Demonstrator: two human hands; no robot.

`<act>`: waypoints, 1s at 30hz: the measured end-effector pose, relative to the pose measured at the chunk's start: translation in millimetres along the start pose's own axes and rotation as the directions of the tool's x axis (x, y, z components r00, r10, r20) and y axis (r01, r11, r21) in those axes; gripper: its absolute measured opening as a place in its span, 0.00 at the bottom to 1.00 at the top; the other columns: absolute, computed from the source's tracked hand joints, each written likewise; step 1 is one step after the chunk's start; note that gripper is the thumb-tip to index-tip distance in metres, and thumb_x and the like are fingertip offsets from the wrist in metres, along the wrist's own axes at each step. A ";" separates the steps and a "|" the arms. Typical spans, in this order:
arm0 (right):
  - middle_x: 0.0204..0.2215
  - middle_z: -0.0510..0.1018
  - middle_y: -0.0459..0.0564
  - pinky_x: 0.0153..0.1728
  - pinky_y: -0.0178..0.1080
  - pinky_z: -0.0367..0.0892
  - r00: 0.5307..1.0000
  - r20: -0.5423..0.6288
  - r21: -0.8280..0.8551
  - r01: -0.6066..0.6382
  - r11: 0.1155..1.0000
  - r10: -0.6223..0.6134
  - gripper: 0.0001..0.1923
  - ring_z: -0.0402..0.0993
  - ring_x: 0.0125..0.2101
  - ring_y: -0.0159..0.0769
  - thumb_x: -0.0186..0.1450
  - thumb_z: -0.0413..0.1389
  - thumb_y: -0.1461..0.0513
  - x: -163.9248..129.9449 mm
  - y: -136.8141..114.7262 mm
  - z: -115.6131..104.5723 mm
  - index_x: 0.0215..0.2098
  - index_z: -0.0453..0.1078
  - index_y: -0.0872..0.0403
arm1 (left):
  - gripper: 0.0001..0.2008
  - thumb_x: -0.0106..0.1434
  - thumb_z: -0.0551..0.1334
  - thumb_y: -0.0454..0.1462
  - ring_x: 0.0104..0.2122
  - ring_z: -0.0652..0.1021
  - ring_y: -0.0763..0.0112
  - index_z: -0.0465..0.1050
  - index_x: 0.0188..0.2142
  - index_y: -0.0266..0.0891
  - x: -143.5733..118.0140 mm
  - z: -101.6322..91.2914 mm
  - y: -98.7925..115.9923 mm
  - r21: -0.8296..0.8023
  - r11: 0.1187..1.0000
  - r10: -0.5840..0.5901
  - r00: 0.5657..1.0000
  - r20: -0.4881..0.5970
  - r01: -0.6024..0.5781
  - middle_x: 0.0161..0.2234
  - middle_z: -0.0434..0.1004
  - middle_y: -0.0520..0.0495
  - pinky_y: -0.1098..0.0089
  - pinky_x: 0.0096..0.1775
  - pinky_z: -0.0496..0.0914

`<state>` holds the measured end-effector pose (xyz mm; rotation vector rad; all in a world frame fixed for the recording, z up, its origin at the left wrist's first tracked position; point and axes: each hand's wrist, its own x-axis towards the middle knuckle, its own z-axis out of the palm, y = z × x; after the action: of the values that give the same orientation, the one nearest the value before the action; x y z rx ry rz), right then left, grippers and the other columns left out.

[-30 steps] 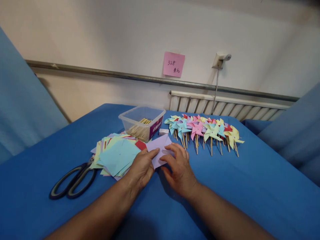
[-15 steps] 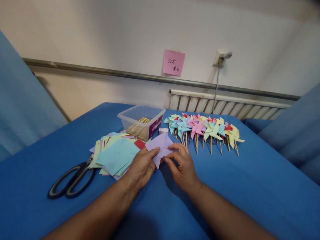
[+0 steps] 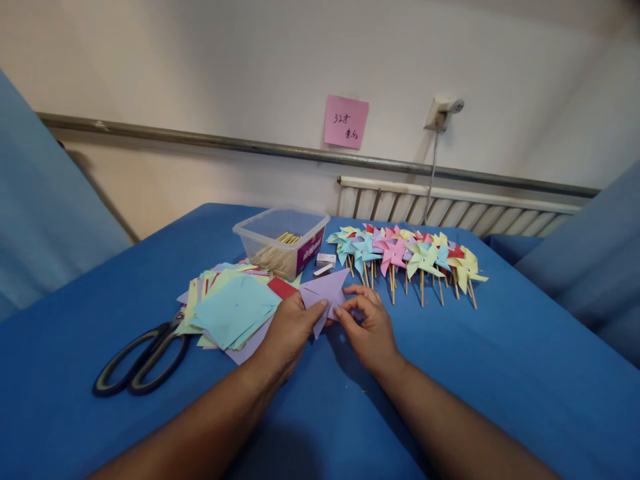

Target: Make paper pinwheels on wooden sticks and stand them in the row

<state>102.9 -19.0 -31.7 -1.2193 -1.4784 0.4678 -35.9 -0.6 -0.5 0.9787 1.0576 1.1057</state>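
Since the frame half a second back, I see the lilac paper square (image 3: 327, 293) has gone from an open diamond to a folded triangle, and both hands have crept slightly up the frame with it. Starting at the lower left, black-handled scissors (image 3: 137, 363) lie flat on the blue cloth (image 3: 500, 373), blades tucked under the edge of the stack of coloured paper squares (image 3: 233, 307), a light blue sheet on top. Just above that stack, left of centre, sits a clear plastic tub (image 3: 283, 240), lidless, with a bundle of wooden sticks (image 3: 280, 253) lying along its bottom; I cannot count them. At centre frame, my left hand (image 3: 290, 330) is curled, thumb and fingertips pinching the lower left edge of the lilac paper. My right hand (image 3: 367, 327) is half closed, forefinger and thumb pinching the paper's right corner. A small white box (image 3: 326, 259) rests just above the paper, beside the tub. To the right of centre, a row of finished pinwheels (image 3: 407, 257) lies on the cloth, sticks pointing towards me.
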 end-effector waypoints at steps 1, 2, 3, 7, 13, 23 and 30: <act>0.41 0.74 0.51 0.47 0.43 0.61 1.000 -0.002 0.002 -0.014 1.000 0.014 0.05 0.69 0.45 0.41 0.59 0.59 0.61 0.0 0.0 0.0 0.26 0.73 0.51 | 0.15 0.47 0.69 0.39 0.24 0.75 0.69 0.75 0.33 0.32 0.1 -0.2 -0.7 0.008 1.000 0.001 1.000 0.003 -0.001 0.27 0.79 0.46 0.72 0.27 0.67; 0.41 0.74 0.51 0.47 0.43 0.61 1.000 -0.003 0.004 -0.025 1.000 0.025 0.05 0.69 0.45 0.40 0.59 0.59 0.61 -0.1 0.0 0.0 0.25 0.72 0.51 | 0.14 0.47 0.69 0.39 0.24 0.75 0.70 0.75 0.33 0.32 0.2 -0.3 -1.2 0.014 1.000 0.003 1.000 0.005 -0.003 0.27 0.79 0.45 0.72 0.27 0.67; 0.41 0.74 0.51 0.47 0.42 0.61 0.999 -0.003 0.005 -0.034 0.999 0.034 0.06 0.69 0.45 0.40 0.59 0.59 0.61 -0.1 -0.1 0.1 0.25 0.73 0.51 | 0.14 0.48 0.69 0.39 0.24 0.75 0.70 0.75 0.33 0.32 0.2 -0.4 -1.6 0.016 1.000 0.006 1.000 0.006 -0.006 0.27 0.79 0.45 0.72 0.27 0.67; 0.41 0.75 0.51 0.48 0.42 0.61 0.999 -0.011 0.015 -0.044 0.999 0.044 0.05 0.69 0.45 0.40 0.59 0.59 0.61 -0.2 -0.1 0.4 0.25 0.72 0.52 | 0.16 0.47 0.70 0.37 0.27 0.76 0.68 0.75 0.35 0.33 -0.4 0.7 -0.8 -0.009 1.000 0.005 1.000 0.009 -0.005 0.29 0.80 0.45 0.71 0.30 0.69; 0.41 0.75 0.51 0.45 0.41 0.63 0.997 -0.016 0.047 -0.078 0.996 0.079 0.06 0.69 0.45 0.40 0.59 0.58 0.61 -0.2 0.6 1.6 0.24 0.71 0.52 | 0.21 0.44 0.72 0.36 0.33 0.78 0.64 0.76 0.40 0.34 -3.5 3.6 3.0 -0.055 0.998 -0.009 0.999 0.046 0.011 0.33 0.81 0.44 0.69 0.35 0.71; 0.41 0.75 0.52 0.45 0.40 0.63 0.994 -0.010 0.089 -0.111 0.990 0.112 0.06 0.70 0.45 0.40 0.59 0.58 0.61 -0.6 1.7 2.8 0.25 0.71 0.52 | 0.24 0.44 0.73 0.36 0.32 0.78 0.66 0.76 0.42 0.34 -2.0 2.7 0.0 -0.040 0.999 -0.017 0.998 0.054 0.019 0.36 0.81 0.42 0.70 0.35 0.70; 0.42 0.75 0.51 0.44 0.40 0.64 0.989 -0.011 0.125 -0.147 0.981 0.149 0.07 0.70 0.45 0.40 0.59 0.58 0.60 -2.1 3.9 4.6 0.24 0.71 0.52 | 0.23 0.43 0.73 0.35 0.32 0.78 0.67 0.76 0.42 0.35 -2.7 2.9 -1.7 -0.049 0.999 -0.019 0.999 0.050 0.022 0.36 0.81 0.43 0.69 0.35 0.70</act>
<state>100.1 -17.8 -37.4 -1.2360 -1.3263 0.6362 -33.0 -3.8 -1.1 0.9490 0.9939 1.0811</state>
